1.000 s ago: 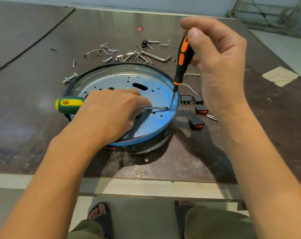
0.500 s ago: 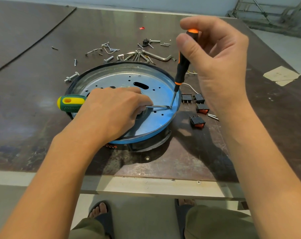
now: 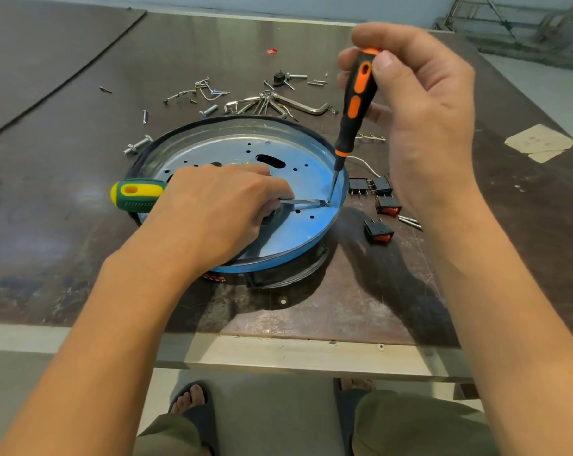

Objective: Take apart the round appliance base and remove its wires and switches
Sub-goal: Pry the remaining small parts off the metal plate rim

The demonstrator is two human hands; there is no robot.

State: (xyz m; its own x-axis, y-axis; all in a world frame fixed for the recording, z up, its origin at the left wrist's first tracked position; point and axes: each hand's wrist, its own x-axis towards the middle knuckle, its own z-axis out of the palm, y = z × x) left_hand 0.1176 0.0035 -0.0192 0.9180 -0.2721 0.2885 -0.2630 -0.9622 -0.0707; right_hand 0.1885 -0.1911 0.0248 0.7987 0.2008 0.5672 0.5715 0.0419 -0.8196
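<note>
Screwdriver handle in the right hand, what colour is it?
The screwdriver handle is black with orange patches, clearest in the head view.

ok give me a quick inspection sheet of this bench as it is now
surface: dark worn table, pale front edge
job's things: round base, metal plate up; four black switches loose to its right
clutter: screws and bolts, hex key, paper scrap
grippers: left hand grips green-yellow screwdriver; right hand holds orange-black screwdriver, tips meeting near the base's right rim
cables: white wire beside the switches
surroundings: metal frame far right
</note>
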